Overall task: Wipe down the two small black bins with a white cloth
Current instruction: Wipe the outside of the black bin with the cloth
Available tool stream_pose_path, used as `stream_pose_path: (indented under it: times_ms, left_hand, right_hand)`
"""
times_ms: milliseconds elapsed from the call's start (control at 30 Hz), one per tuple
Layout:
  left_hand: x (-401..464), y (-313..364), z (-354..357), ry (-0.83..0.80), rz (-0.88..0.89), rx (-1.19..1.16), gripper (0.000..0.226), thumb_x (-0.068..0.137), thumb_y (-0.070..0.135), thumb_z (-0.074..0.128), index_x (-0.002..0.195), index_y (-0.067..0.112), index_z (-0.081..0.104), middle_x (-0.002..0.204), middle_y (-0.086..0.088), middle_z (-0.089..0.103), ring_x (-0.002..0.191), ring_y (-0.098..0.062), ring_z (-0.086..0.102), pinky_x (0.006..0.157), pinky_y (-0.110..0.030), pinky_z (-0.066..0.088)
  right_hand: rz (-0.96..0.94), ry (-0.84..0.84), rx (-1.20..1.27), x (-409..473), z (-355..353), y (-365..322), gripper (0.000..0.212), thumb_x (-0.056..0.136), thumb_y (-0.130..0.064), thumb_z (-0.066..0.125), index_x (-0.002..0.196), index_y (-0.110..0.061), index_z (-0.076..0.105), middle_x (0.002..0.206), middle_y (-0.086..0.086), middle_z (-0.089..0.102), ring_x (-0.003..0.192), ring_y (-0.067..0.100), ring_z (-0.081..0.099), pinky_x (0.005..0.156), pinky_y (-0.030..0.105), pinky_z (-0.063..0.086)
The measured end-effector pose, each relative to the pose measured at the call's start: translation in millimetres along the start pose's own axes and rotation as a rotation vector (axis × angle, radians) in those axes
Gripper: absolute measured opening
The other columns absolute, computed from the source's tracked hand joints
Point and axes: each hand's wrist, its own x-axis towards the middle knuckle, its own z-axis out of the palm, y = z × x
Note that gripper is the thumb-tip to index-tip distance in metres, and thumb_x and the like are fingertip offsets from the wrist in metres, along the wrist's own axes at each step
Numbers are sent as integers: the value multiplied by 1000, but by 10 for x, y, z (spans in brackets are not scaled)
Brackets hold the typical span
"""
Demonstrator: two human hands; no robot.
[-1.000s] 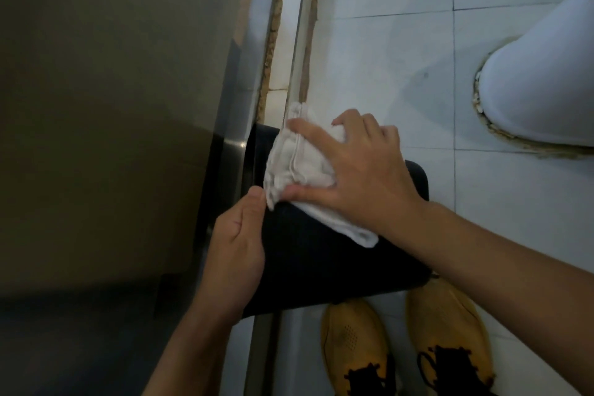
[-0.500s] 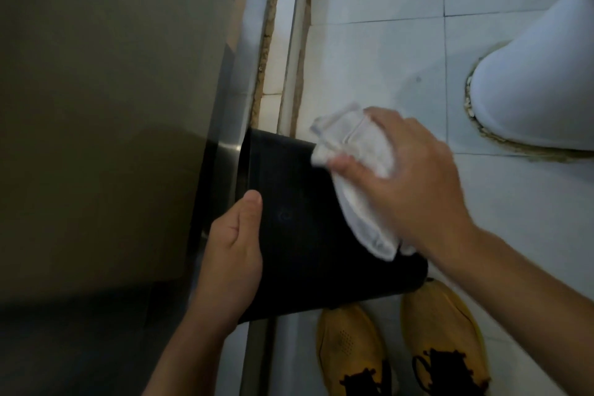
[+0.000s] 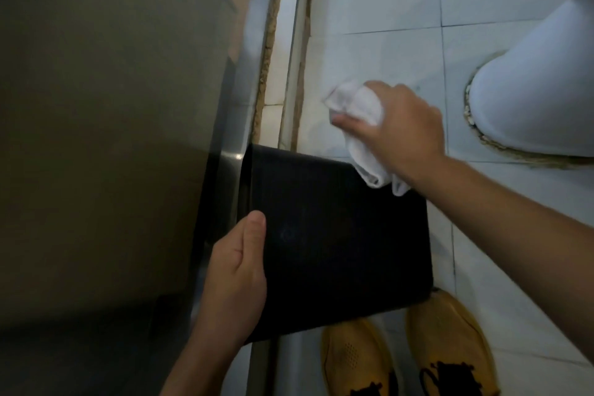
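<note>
Since half a second ago, the right hand (image 3: 401, 132) has lifted its crumpled white cloth (image 3: 363, 125) off the small black plastic bin (image 3: 337, 244), fingers clenched around it above the bin's far-right corner. Left hand (image 3: 236, 286) grips the bin's left edge.

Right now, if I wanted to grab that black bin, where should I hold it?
Probably the bare right edge of the black bin, coming from the right. The left hand already grips the left edge, and the right hand holds the white cloth.
</note>
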Motion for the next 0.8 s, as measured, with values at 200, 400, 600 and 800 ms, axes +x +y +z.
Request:
stream_pose_path:
  times_ms: [200, 400, 600, 800]
  left_hand:
    - [36, -16, 21, 43, 43, -2, 50, 94, 43, 35, 69, 4, 53, 60, -2, 52, 55, -15, 51, 50, -25, 42]
    - [42, -118, 0, 144, 111, 89, 38, 98, 31, 39, 76, 13, 65, 74, 5, 68, 68, 2, 58, 59, -6, 41]
    - [78, -114, 7, 96, 32, 119, 57, 90, 53, 36, 72, 3, 57, 79, -23, 59, 58, -9, 54, 52, -21, 42]
    - [43, -100, 7, 73, -23, 105, 49, 92, 53, 34, 70, 16, 58, 69, -9, 59, 65, -23, 58, 61, -39, 45]
  right_hand:
    - [-138, -68, 374, -324, -289, -362, 75, 74, -84, 49, 129, -33, 57, 111, -10, 63, 95, 13, 60, 82, 32, 46]
    - [-506, 112, -15, -652, 219, -444, 72, 78, -76, 60, 131, -26, 62, 100, 2, 62, 85, 24, 57, 74, 39, 39]
    - [-119, 114, -78, -277, 132, 546, 72, 79, -82, 50, 127, -30, 61, 98, 2, 65, 87, 27, 63, 74, 35, 39]
    - [-10, 230, 119, -648, -308, 941, 65, 83, -75, 56, 125, -26, 60, 97, -2, 61, 88, 16, 57, 81, 42, 49]
